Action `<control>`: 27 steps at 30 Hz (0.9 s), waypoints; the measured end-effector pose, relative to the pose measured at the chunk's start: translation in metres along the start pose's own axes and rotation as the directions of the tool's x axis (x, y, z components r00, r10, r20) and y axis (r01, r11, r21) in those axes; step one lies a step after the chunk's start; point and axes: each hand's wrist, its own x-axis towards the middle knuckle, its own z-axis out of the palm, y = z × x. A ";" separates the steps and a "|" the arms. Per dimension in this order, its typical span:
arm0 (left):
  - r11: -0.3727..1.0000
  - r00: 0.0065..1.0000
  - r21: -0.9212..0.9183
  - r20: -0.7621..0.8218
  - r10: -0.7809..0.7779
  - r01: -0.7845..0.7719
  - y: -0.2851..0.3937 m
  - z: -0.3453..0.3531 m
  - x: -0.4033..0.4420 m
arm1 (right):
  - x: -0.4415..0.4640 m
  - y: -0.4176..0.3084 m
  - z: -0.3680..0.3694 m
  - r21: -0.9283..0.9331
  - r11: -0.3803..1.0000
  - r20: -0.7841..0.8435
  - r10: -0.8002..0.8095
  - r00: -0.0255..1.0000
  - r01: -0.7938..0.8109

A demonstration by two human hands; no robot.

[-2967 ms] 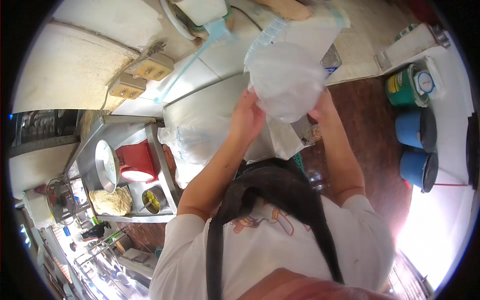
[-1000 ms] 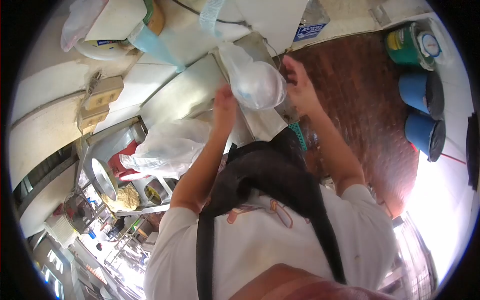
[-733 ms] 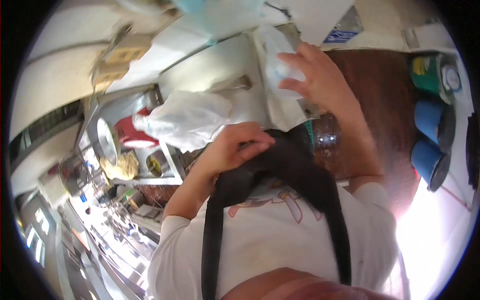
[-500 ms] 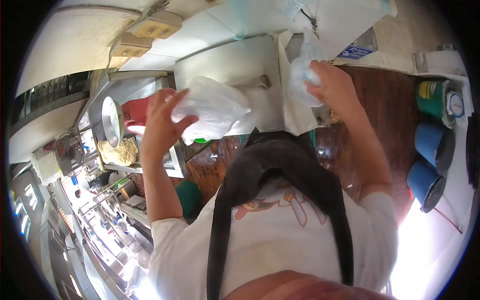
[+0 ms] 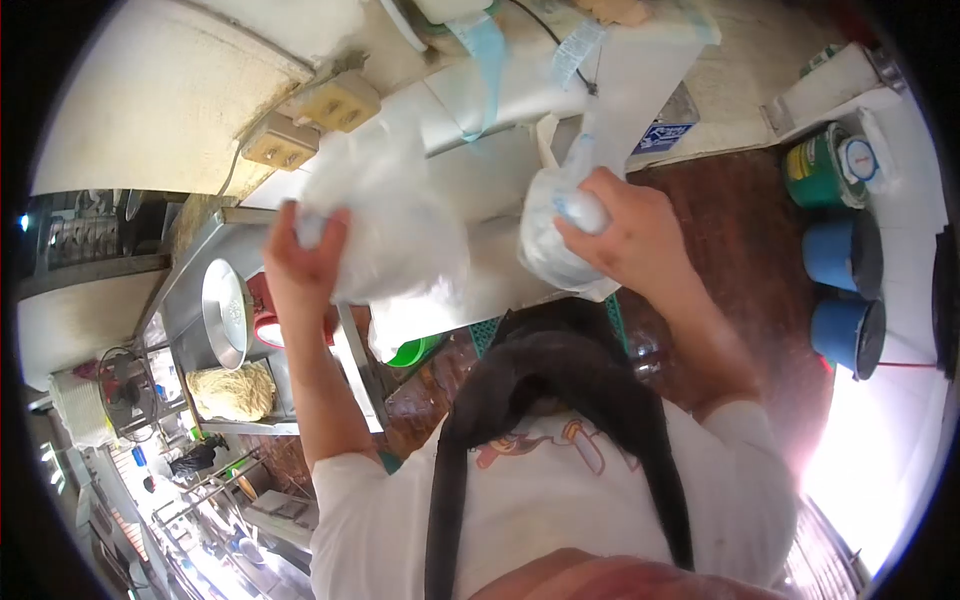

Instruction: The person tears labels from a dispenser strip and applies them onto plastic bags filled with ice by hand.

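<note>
bag (image 5: pixel 400 225) in left hand (image 5: pixel 302 258) blurred, hard to see into

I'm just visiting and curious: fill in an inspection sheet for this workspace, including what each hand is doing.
Surface: pale metallic worktop, partly hidden by the bags.
Job's things: left plastic bag, blurred; right plastic bag; contents unclear in both.
Clutter: metal bowl beside a red object; yellowish heap nearby.
Left hand: gripping the left plastic bag.
Right hand: gripping the right plastic bag.
Cables: dark cord beyond the worktop.
Surroundings: brown floor, two blue buckets, green bucket.
</note>
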 end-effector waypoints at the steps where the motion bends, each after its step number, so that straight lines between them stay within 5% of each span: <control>1: 0.999 0.999 0.028 -0.029 0.029 -0.028 -0.005 -0.004 0.008 | -0.001 -0.002 0.015 -0.037 0.999 0.028 0.001 1.000 0.000; 4: 0.988 0.989 0.079 -0.062 0.136 -0.131 -0.035 0.008 0.037 | -0.010 -0.013 0.064 -0.045 0.997 0.026 0.060 0.998 -0.059; 8: 0.980 0.983 0.107 0.084 0.162 -0.170 -0.086 0.065 0.069 | -0.013 -0.038 0.111 -0.092 0.991 0.186 0.115 0.976 -0.100; 11: 0.960 0.978 0.264 0.203 0.036 -0.090 -0.107 0.096 0.077 | -0.009 -0.054 0.107 -0.023 0.994 0.358 0.106 0.928 -0.105; 14: 0.952 0.958 0.134 0.114 0.262 -0.276 -0.117 0.092 0.079 | -0.016 -0.050 0.088 0.035 0.985 0.340 0.148 0.929 -0.169; 15: 0.963 0.988 0.223 0.051 0.143 -0.151 -0.110 0.086 0.069 | -0.024 -0.040 0.084 0.128 0.966 0.283 0.179 0.942 -0.222; 17: 0.940 0.903 0.235 -0.296 0.312 -0.248 -0.109 0.075 0.040 | -0.040 -0.010 0.079 0.316 0.902 0.163 0.254 0.953 -0.294; 18: 0.984 0.933 0.032 -0.316 0.175 -0.173 -0.081 0.060 0.014 | -0.048 0.006 0.081 0.323 0.917 0.081 0.220 0.972 -0.234; 20: 0.941 0.968 -0.251 -0.165 0.188 -0.225 -0.075 0.061 -0.038 | -0.071 0.034 0.094 0.323 0.939 -0.078 0.147 0.986 -0.115; 21: 0.868 0.976 -0.445 -0.081 0.203 -0.218 -0.067 0.074 -0.065 | -0.080 0.040 0.100 0.464 0.854 0.074 0.227 0.971 -0.235; 24: 0.781 0.939 -0.615 0.321 0.124 0.107 -0.043 0.113 -0.107 | -0.098 0.052 0.156 0.484 0.856 0.122 0.137 0.983 -0.180; 25: 0.844 0.887 -0.496 0.458 0.055 0.204 -0.050 0.123 -0.114 | -0.099 0.047 0.166 0.408 0.880 0.232 0.157 0.960 -0.243; 27: 0.796 0.826 -0.496 0.563 -0.007 0.346 -0.058 0.146 -0.128 | -0.104 0.052 0.194 0.350 0.920 0.160 0.129 0.979 -0.178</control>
